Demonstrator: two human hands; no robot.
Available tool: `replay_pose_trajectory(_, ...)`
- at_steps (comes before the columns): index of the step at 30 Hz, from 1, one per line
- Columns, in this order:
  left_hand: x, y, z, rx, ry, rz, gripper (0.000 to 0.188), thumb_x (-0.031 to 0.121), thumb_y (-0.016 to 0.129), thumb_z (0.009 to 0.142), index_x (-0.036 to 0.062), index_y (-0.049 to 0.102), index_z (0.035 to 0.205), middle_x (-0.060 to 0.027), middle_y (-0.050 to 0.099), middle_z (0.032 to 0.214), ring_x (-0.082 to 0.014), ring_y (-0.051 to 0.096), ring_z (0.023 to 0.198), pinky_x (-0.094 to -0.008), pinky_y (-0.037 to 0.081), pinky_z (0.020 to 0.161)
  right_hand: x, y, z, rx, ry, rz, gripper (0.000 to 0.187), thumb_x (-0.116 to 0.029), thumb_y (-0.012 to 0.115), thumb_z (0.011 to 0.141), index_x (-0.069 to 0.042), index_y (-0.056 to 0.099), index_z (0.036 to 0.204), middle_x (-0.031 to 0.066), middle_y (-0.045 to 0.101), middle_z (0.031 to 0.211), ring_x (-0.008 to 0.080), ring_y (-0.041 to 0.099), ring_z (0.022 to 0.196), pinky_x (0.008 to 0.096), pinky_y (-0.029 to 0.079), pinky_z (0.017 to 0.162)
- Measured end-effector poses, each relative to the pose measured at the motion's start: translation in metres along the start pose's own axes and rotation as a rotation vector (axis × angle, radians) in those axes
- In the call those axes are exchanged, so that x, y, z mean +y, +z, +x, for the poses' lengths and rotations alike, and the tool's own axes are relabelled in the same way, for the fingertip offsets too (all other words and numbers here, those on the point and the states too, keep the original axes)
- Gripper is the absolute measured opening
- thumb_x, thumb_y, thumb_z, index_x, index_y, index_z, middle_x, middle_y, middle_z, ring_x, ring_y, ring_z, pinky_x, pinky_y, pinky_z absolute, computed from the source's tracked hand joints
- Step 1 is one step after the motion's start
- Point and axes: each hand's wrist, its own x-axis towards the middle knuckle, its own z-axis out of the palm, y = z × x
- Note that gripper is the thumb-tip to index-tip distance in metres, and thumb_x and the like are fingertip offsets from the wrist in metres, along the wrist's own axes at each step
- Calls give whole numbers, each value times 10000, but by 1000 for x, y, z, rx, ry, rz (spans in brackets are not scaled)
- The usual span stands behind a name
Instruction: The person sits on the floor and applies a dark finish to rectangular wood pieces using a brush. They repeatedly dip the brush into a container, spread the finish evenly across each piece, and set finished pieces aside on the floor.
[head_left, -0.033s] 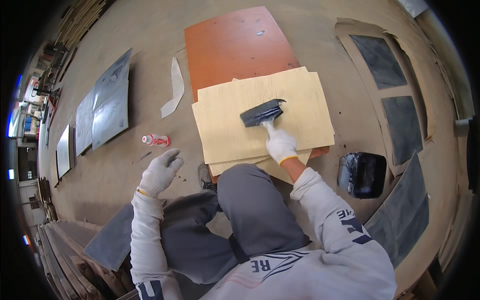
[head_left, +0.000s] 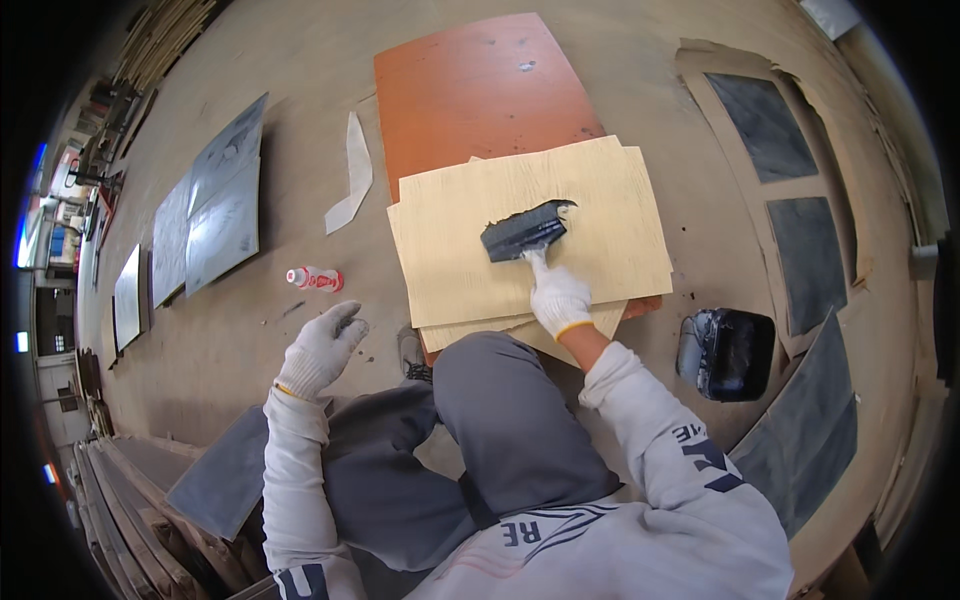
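Observation:
My right hand (head_left: 560,300), in a white knitted glove, is closed around the pale handle of a wide scraper (head_left: 522,236). Its broad blade is covered in black and lies on the top pale wood-grain board (head_left: 440,260). A ragged black smear (head_left: 530,210) shows along the blade's far edge. Under that board are more pale boards (head_left: 654,205), stacked slightly askew on a large orange-brown board (head_left: 470,95). My left hand (head_left: 322,350), also gloved, hangs over the floor left of the stack. Its fingers are loosely bent and apart, with nothing in them.
A square black tub (head_left: 728,355) stands right of the stack. Dark-coated boards lie at the far right (head_left: 760,125) and far left (head_left: 225,210). A red-and-white bottle (head_left: 315,279) and a pale strip (head_left: 354,180) lie on the floor. Stacked boards (head_left: 140,500) fill the lower left.
The scraper has slid slightly toward me, and a ragged black edge now shows on the board behind its blade. My left hand has hardly moved.

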Motion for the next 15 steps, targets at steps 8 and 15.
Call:
replay_pose_trajectory(8, -24, -8, -53, 52, -123, -100, 521, 241, 697, 1036, -27, 595, 1471, -183, 756, 1265, -239, 718, 1194, -344, 534, 1043, 92, -22, 6, 133, 227, 0, 556, -323, 542, 1036, -407, 461, 1580, 204, 775, 942, 413, 756, 881, 565, 573, 774)
replay_pose_trajectory(15, -6, 0, -36, -24, -102, -23, 523, 242, 700, 1026, 4, 597, 1481, -175, 759, 1276, -246, 725, 1181, -352, 539, 1028, -32, 1, 52, 49, -295, 18, 356, -376, 516, 1070, -351, 616, 1411, 175, 768, 900, 407, 748, 859, 573, 558, 749)
